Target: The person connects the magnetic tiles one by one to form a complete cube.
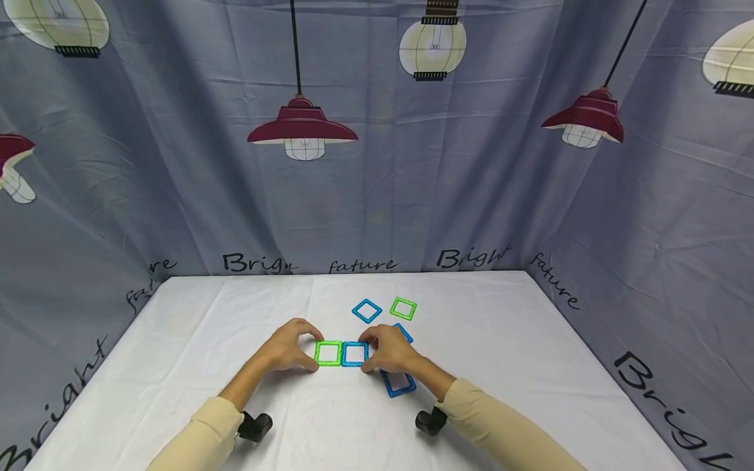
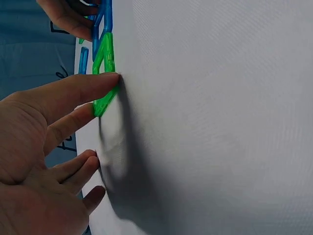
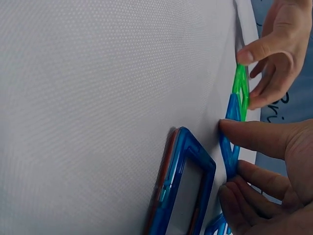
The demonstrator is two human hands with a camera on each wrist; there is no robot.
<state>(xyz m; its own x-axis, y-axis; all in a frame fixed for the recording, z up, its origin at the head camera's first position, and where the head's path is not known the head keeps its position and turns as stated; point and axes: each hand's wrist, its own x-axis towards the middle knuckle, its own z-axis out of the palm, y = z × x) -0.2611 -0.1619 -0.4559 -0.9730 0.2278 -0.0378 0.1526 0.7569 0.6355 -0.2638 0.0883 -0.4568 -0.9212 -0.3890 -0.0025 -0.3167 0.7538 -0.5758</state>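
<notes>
Draped lamp-print cloth backs a white table (image 1: 235, 327). At its near middle, the left hand (image 1: 287, 350) pinches the green square frame (image 1: 328, 353) by its left edge, while the right hand (image 1: 389, 350) pinches the blue square frame (image 1: 355, 354) touching it. Both frames look light, stiff and slick, best taken by the outer rims. Another blue frame (image 1: 399, 384) lies just nearer, right.

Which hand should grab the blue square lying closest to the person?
Probably the right hand. That blue square lies just beside its wrist, on the right hand's side. The left hand is across on the far side, touching the green square that sits joined to another blue one.
</notes>
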